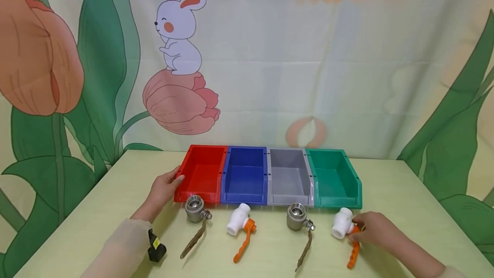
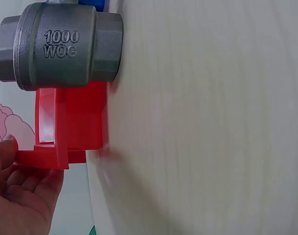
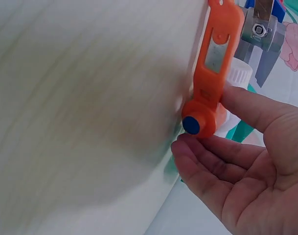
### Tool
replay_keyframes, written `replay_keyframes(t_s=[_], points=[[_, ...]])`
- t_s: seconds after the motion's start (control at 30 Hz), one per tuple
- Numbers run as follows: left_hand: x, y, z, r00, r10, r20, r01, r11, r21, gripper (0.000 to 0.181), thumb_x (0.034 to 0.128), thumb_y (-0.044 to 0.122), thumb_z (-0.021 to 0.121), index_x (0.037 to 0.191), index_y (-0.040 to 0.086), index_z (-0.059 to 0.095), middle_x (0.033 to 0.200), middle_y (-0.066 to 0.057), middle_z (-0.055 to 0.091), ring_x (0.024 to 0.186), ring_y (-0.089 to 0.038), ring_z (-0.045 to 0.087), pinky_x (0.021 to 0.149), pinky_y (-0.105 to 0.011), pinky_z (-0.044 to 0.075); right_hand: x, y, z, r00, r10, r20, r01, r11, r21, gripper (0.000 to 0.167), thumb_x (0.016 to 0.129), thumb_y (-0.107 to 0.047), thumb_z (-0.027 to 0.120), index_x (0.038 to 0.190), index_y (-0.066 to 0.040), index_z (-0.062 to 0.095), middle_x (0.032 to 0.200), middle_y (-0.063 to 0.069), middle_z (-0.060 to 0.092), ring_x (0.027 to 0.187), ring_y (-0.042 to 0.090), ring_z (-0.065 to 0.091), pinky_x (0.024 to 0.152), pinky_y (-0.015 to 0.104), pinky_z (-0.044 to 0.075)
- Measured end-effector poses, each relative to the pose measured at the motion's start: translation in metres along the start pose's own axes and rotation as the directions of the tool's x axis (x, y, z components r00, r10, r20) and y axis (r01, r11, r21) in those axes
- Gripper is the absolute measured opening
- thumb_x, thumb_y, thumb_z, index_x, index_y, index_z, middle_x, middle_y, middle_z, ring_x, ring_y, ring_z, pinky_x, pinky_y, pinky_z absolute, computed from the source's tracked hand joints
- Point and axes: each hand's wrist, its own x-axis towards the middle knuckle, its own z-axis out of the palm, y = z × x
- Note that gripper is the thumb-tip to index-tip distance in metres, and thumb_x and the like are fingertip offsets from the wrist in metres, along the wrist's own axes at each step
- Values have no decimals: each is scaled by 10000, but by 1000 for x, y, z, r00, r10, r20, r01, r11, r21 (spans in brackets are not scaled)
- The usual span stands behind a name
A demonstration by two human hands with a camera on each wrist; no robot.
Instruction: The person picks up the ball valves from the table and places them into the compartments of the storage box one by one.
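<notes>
The rightmost white valve (image 1: 341, 223), on the near side of the green bin (image 1: 339, 201), could twist and slip if its orange handle (image 1: 353, 255) turns, as the right hand (image 1: 377, 230) pinches only that; the left hand (image 1: 164, 188) grips the left edge of the red bin (image 1: 212, 197). The right wrist view shows the handle's blue cap (image 3: 191, 125), hidden from the head view.

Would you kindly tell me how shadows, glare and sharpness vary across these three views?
Head view: fairly even light, with a soft shadow on the table below the right hand; left wrist view: a pale glare streak on the red bin, and legible raised lettering on the metal valve; right wrist view: a broad, soft-edged shadow across the tabletop beside the orange handle.
</notes>
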Motion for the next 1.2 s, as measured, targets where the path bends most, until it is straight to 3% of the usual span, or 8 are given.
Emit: replay_keyframes(t_s=[0.17,0.3,0.4,0.6,0.83,1.2], points=[[1,1,0,1000,-4,5,4,1000,7,583,1090,182,480,1597,22,240,1616,-292,336,1460,-498,411,1136,-530,443,2,-2,3,999,47,7,-47,999,6,346,831,-208,842,1019,60,728,813,24,651,765,164,524,683,292,466],[2,-1,0,1000,-2,6,2,1000,5,585,1089,182,482,1597,22,241,1616,-291,338,1459,-496,415,1134,-530,443,1,-2,7,999,31,-20,-31,1000,4,242,830,-183,835,899,13,709,730,2,569,724,161,485,652,274,380],[2,-2,0,1000,5,5,-5,1000,2,580,1088,177,485,1595,16,252,1613,-290,344,1456,-493,422,1135,-527,442,0,-3,9,999,23,-37,-23,1000,-9,223,831,-168,829,862,8,695,715,2,555,711,164,476,645,274,374],[1,-2,-1,1000,17,11,-17,1000,7,577,1093,188,477,1595,17,250,1612,-286,345,1451,-489,433,1139,-527,442,2,-9,9,997,81,-18,-81,997,-8,211,847,-156,817,884,24,714,721,16,565,710,164,486,653,268,401],[-2,0,-1,1000,9,17,-9,1000,4,581,1096,193,470,1602,27,237,1616,-284,341,1449,-489,436,1135,-524,445,2,-11,10,996,79,-35,-79,997,-11,196,849,-148,813,828,13,703,689,12,551,680,161,475,638,263,380],[-1,-1,-1,1000,1,11,-1,1000,-2,583,1095,198,474,1603,30,241,1619,-285,339,1459,-491,417,1141,-530,442,0,-13,10,995,100,-23,-101,994,-30,201,868,-152,800,867,39,739,696,9,565,684,162,483,639,261,387]])
